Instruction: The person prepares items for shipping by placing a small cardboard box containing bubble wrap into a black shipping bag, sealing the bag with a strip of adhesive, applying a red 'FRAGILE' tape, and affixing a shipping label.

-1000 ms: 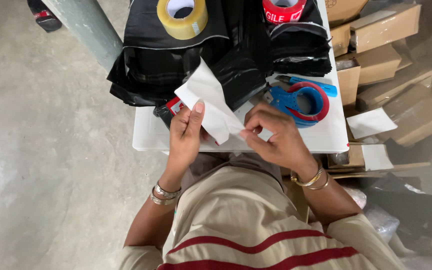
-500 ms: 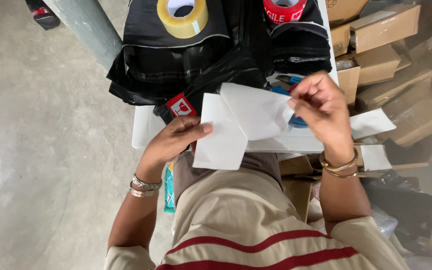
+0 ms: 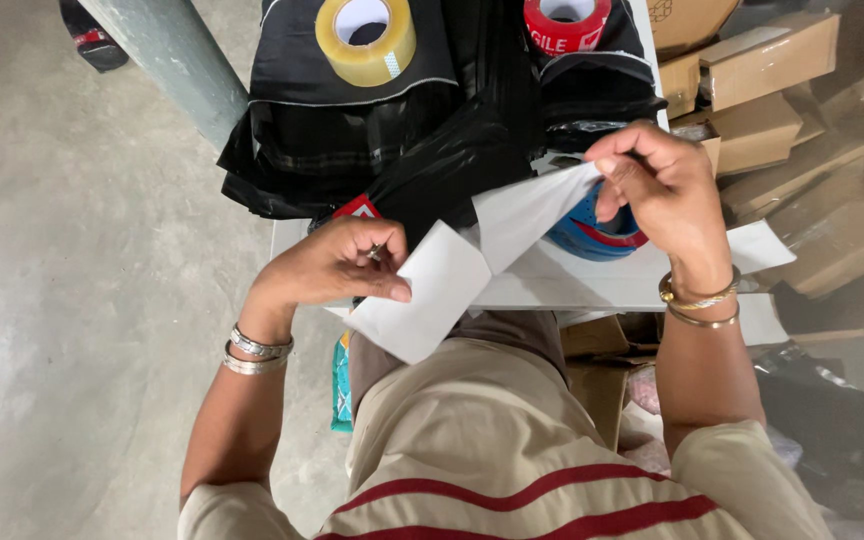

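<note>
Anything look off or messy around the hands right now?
Nothing is damaged or spilled. The left hand and right hand hold a creased white paper sheet. The black bags slump over the white table edge.

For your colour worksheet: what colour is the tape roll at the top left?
Yellowish tan tape roll, clearest in the head view.

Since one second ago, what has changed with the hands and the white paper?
The right hand moved up and right, drawing the white paper open; the left hand slid lower left, gripping it. The yellow tape roll and red tape roll stayed in place.
</note>
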